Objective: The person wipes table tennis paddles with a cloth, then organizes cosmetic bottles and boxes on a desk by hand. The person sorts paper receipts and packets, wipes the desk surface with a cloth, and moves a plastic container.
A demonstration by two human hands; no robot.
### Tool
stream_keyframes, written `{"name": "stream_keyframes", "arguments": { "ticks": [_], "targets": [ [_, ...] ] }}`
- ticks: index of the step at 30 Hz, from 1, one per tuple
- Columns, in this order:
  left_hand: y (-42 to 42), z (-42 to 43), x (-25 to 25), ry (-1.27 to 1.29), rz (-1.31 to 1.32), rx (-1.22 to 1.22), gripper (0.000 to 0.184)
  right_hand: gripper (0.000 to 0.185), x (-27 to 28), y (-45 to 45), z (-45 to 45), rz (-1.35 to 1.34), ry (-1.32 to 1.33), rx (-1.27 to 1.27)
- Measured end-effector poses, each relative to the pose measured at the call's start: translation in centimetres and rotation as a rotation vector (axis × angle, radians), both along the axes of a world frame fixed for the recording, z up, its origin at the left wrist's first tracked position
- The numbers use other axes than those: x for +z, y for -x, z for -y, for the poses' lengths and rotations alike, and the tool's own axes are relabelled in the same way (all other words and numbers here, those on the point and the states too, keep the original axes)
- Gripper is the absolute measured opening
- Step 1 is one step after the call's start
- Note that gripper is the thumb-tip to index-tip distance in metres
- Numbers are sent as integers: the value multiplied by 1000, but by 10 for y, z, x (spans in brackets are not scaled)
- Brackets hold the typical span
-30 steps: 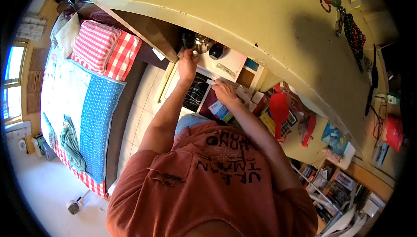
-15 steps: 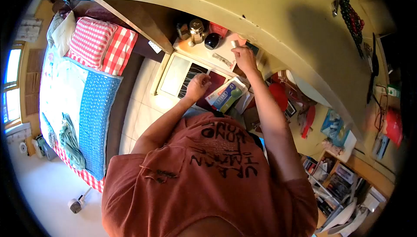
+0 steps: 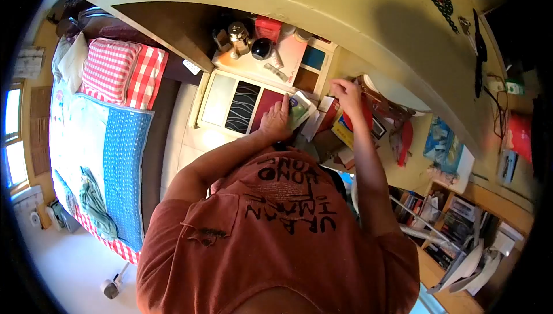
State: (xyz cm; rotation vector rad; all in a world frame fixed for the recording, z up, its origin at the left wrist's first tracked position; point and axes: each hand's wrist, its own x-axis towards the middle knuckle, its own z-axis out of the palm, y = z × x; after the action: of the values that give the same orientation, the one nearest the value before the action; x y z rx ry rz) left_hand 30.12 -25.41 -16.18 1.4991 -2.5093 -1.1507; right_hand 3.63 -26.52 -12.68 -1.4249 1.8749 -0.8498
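Observation:
My left hand is at the near edge of the drawer unit, its fingers against the side of a green, white and blue packet and seeming to grip it. Part of the packet is behind the hand. My right hand is raised over a cluster of boxes, fingers loosely bent and apart, with nothing visible in them. Below it are a red box and a yellow packet. A silver tube and a white tube lie on the cabinet top.
A metal canister, a black round object and a red packet stand at the back of the cabinet. A curved yellow board edge hangs above. The bed is left, bookshelves right.
My left hand has moved right onto the packet, which now looks tilted. My right hand has come away from the cabinet top toward the boxes; the small white thing is no longer in it.

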Motion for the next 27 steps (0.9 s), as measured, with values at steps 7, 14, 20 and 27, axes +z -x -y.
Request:
{"name": "stream_keyframes", "arguments": {
  "ticks": [7,14,20,27],
  "targets": [
    [-3,3,8,-5,82,37,123,19,7,8,-60,18,150,-167],
    [0,-1,14,6,126,40,128,21,-7,-4,-73,-357,-96,-220],
    [-24,-3,25,113,207,-34,128,39,17,-49,-30,-693,-541,-180],
    [-59,0,9,155,189,65,130,59,-47,-36,-21,-633,-573,-237]
  ]
}}
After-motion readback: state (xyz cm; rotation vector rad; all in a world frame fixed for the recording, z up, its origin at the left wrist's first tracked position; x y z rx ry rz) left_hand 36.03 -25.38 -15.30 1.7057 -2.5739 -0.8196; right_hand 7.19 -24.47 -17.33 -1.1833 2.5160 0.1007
